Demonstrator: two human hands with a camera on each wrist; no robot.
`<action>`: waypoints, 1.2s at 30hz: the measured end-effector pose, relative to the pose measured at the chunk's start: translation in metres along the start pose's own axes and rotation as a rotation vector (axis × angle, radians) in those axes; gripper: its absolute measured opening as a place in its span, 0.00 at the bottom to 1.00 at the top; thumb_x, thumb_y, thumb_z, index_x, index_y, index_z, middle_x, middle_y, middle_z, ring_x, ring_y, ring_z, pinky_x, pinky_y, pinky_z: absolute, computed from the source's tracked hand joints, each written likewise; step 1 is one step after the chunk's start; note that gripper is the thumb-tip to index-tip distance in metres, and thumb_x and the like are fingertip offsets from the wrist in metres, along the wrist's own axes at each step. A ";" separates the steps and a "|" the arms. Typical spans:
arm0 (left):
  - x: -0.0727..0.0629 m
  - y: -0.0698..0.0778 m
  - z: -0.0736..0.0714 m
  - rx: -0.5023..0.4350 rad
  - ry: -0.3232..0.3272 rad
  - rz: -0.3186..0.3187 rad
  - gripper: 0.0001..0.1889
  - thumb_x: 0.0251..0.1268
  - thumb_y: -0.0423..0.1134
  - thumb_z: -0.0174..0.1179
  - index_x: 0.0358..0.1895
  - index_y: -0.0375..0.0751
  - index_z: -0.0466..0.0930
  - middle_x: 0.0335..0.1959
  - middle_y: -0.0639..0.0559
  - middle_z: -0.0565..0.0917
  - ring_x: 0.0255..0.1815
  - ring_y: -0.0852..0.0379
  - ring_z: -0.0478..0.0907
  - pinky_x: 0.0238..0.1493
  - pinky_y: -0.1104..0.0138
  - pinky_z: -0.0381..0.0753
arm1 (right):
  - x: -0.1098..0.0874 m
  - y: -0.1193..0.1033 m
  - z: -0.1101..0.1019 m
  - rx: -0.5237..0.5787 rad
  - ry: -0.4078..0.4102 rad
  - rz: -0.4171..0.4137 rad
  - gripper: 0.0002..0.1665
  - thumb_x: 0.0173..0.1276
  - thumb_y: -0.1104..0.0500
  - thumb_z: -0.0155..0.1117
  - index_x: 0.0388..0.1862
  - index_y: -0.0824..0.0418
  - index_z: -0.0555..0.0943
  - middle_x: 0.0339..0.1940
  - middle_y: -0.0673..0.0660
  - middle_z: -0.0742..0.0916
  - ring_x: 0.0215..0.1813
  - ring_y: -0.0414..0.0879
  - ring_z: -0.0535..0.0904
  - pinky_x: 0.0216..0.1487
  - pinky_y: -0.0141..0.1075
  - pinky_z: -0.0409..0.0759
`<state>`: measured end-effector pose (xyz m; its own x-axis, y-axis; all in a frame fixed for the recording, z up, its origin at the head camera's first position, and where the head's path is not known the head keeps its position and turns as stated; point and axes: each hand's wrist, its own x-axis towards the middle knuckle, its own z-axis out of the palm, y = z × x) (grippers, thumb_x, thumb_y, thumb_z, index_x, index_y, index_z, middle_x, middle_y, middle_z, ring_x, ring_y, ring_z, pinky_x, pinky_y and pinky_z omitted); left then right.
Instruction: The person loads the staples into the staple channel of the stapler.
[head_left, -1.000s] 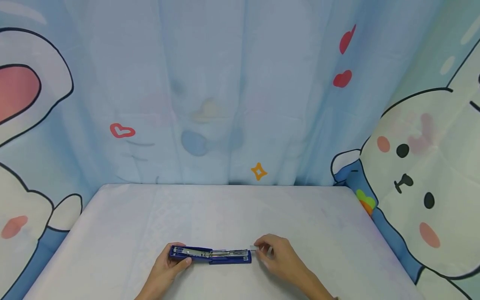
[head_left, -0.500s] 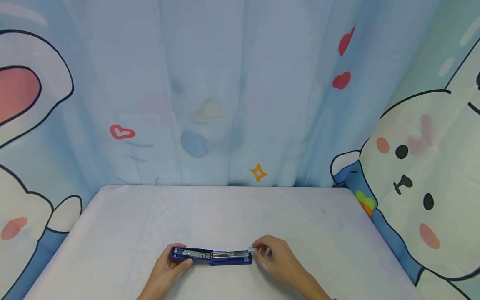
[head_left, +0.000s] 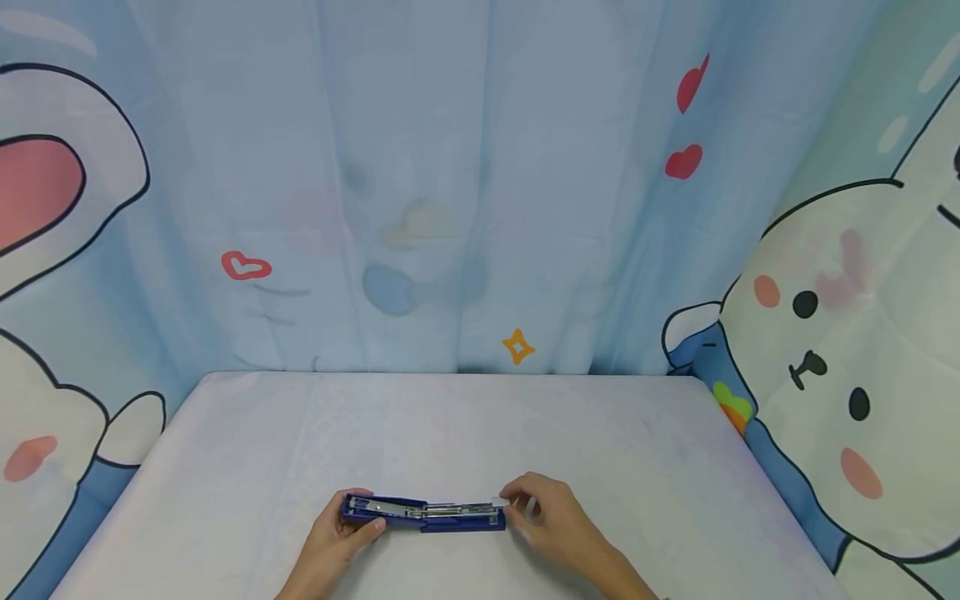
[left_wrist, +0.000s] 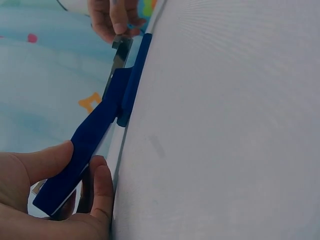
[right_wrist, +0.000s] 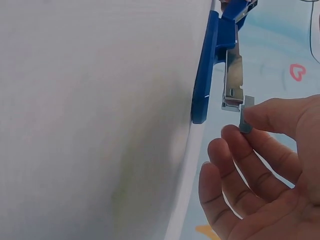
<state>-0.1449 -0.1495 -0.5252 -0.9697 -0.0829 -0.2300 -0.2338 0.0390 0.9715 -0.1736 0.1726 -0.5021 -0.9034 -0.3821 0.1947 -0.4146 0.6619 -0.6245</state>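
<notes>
A blue stapler [head_left: 461,524] lies folded open across the front of the table, its metal magazine [right_wrist: 233,75] exposed. My left hand [head_left: 335,533] grips the stapler's lifted top arm, thumb on one side and fingers on the other, as the left wrist view shows. Between thumb and fingertip, my right hand [head_left: 553,518] pinches a short strip of staples [right_wrist: 247,117]. In the right wrist view the strip's upper end is right beside the magazine's end; whether they touch, I cannot tell. The other right fingers are loosely bent below it.
A white cloth covers the table [head_left: 420,433]. Behind it hangs a pale blue curtain [head_left: 525,208] with hearts and cartoon animals printed on it. The table's far edge meets the curtain.
My right hand has moved slightly left, bringing the strip of staples to the magazine's end and partly over it in the head view. The left hand and stapler have barely shifted.
</notes>
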 end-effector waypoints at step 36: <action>0.001 0.000 -0.002 -0.016 -0.002 -0.035 0.29 0.64 0.26 0.72 0.66 0.28 0.70 0.63 0.34 0.82 0.61 0.53 0.83 0.50 0.74 0.86 | 0.002 0.000 0.005 0.047 -0.046 -0.053 0.08 0.69 0.63 0.74 0.45 0.55 0.88 0.40 0.45 0.89 0.38 0.28 0.78 0.38 0.28 0.83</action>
<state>-0.1457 -0.1513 -0.5253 -0.9611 -0.0820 -0.2638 -0.2662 0.0201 0.9637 -0.1751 0.1681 -0.5051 -0.8736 -0.4461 0.1943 -0.4556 0.6094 -0.6489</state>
